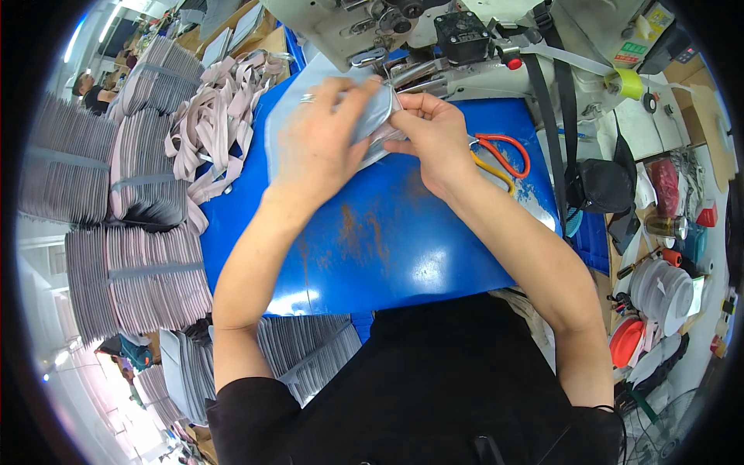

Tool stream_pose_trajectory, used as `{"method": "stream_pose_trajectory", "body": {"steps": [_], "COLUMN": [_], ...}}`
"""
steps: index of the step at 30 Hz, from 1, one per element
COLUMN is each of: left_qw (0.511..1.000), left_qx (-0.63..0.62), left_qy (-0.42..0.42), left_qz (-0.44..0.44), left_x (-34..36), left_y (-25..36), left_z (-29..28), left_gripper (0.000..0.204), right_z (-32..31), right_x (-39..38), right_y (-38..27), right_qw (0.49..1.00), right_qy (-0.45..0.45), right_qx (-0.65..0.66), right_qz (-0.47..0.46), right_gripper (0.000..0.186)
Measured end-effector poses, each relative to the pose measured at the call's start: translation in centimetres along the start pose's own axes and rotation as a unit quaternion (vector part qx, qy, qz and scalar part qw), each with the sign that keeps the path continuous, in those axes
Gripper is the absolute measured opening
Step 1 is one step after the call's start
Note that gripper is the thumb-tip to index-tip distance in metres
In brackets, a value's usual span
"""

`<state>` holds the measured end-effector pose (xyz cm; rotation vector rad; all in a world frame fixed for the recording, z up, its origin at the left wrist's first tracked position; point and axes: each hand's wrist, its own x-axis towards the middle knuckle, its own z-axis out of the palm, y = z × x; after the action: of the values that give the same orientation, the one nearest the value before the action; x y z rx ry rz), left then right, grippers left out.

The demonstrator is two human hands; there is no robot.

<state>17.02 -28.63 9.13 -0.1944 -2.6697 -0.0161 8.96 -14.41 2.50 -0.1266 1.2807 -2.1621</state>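
Observation:
A pale blue, sheet-like piece point(285, 132) with a folded, bound edge lies under the sewing machine head point(341, 27). My left hand point(318, 143) is over this piece, its fingers bent and blurred by motion, so its grip is unclear. Close beside it, my right hand point(425, 136) pinches the piece's edge, where some light pinkish material shows. Orange and yellow-handled scissors point(500, 141) lie on the blue work surface point(387, 248) just right of my right hand, their blades partly hidden.
Bundled stacks of flat grey-pink pieces point(139, 279) stand left, beside loose pinkish straps point(198, 132). More bundles point(302, 349) are below the surface's front edge. Black straps point(542, 108), a black pouch point(604, 186) and cluttered tools and discs point(659, 291) are right. A person point(93, 97) is at the far left.

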Motion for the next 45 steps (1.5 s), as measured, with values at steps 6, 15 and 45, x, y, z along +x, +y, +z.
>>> {"method": "stream_pose_trajectory", "body": {"steps": [6,15,45], "left_qw": [0.990,0.972,0.936], "left_qx": [0.048,0.038,0.204], "left_qy": [-0.133,-0.180,-0.246], "left_qz": [-0.002,0.146,0.147], "left_x": [-3.0,0.4,4.2], "left_y": [-1.6,-2.1,1.8], "left_z": [-1.9,-5.8,-4.4], "left_gripper": [0.079,0.053,0.033], "right_z": [2.1,-0.8,0.6], "right_x": [0.4,-1.7,0.6], "right_y": [1.2,-1.9,-0.5], "right_qw": [0.994,0.985,0.998], "right_qy": [0.065,-0.005,0.043], "right_qx": [-0.071,-0.171,-0.009], "right_qz": [-0.051,0.016,0.036], "right_gripper": [0.032,0.028,0.022]}}
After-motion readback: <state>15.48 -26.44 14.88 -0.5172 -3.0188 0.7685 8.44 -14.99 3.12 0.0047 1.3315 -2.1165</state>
